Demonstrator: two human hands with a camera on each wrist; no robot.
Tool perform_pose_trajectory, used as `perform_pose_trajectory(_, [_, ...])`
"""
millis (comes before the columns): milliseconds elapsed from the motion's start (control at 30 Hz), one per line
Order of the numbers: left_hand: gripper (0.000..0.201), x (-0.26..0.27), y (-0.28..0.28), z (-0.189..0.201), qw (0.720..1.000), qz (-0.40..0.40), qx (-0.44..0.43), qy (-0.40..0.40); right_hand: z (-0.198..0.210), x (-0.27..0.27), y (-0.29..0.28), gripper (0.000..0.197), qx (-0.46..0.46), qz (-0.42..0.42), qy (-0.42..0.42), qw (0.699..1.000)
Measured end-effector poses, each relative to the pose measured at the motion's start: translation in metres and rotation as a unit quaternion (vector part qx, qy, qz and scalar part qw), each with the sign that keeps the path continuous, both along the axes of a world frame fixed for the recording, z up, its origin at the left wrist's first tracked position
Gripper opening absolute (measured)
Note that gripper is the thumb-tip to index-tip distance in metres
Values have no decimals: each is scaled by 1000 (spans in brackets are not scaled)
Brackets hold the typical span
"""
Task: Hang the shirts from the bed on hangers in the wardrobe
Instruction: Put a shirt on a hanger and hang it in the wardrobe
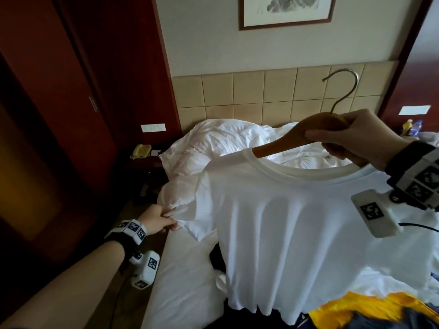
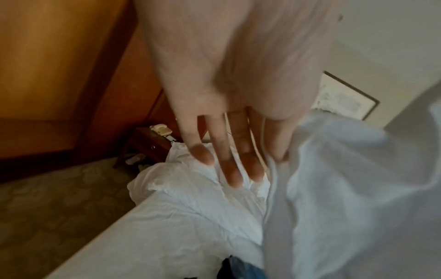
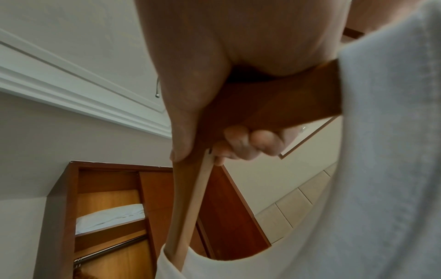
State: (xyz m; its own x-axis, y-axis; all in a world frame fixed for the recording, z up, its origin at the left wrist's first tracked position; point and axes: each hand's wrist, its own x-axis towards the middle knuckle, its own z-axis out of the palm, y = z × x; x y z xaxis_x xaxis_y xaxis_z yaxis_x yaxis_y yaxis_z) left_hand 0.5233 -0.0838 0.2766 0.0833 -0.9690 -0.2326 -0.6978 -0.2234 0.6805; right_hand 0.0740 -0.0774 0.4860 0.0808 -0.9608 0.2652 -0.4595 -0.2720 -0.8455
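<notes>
A framed ink picture (image 1: 286,11) hangs on the wall above a band of beige tiles (image 1: 263,96). A white switch plate (image 1: 153,127) is mounted on the wall to my left of the tiles. Below it, a yellow telephone (image 1: 140,151) rests on a dark wooden nightstand (image 2: 152,143). Patterned carpet (image 2: 59,203) covers the floor. At far right, two bottles (image 1: 410,127) stand close together, one yellow, one clear with a blue label.

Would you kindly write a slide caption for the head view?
Right hand grips a wooden hanger carrying a white T-shirt while left hand pinches its sleeve above the bed.
</notes>
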Motion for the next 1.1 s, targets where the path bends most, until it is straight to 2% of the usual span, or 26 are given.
perform_pose_trajectory(100, [24,-8,7,-9,996,7,27,-89,-2,2,0,43,6,-5,1,1000])
perform_pose_trajectory(167, [33,-7,14,-20,976,11,76,-204,-1,4,3,37,11,-1,-2,1000])
perform_pose_trajectory(233, [32,-6,18,-27,964,14,99,-247,-1,6,5,37,13,15,1,1000])
perform_pose_trajectory(333, [12,-6,16,-25,962,-23,83,-260,-4,10,7,46,9,34,1,999])
perform_pose_trajectory(367, [18,-4,14,-23,960,-43,70,-269,-4,11,7,44,9,35,-5,999])
perform_pose_trajectory(433, [49,3,6,-18,960,-62,50,-270,-4,13,6,33,10,22,-12,1000])
perform_pose_trajectory(467, [57,3,1,-9,967,-55,27,-249,-4,15,6,27,10,10,-8,1000])
perform_pose_trajectory(533, [52,-6,-7,18,980,-34,-92,-175,-5,19,6,26,17,-6,6,1000])
perform_pose_trajectory(567, [45,-15,-9,37,974,-28,-180,-131,-7,22,4,28,24,-8,7,1000])
perform_pose_trajectory(633, [33,-42,-8,76,941,-35,-334,-52,-12,31,0,36,35,2,6,999])
perform_pose_trajectory(700, [36,-78,1,113,914,-71,-399,-11,-16,41,-3,41,50,22,3,998])
perform_pose_trajectory(800, [53,-125,14,144,911,-140,-386,-43,-17,60,0,22,69,56,0,996])
perform_pose_trajectory(867, [54,-145,20,144,913,-168,-344,-139,-18,68,5,20,75,77,-1,994])
perform_pose_trajectory(900, [43,-150,23,141,910,-162,-336,-179,-19,70,6,24,75,82,1,994])
perform_pose_trajectory(967, [23,-152,31,133,911,-116,-352,-178,-20,70,7,34,73,92,10,993])
perform_pose_trajectory(1033, [27,-151,39,124,912,-76,-365,-171,-19,71,12,38,74,114,28,990])
perform_pose_trajectory(1100, [33,-150,50,121,911,-60,-361,-190,-20,68,16,31,66,141,43,987])
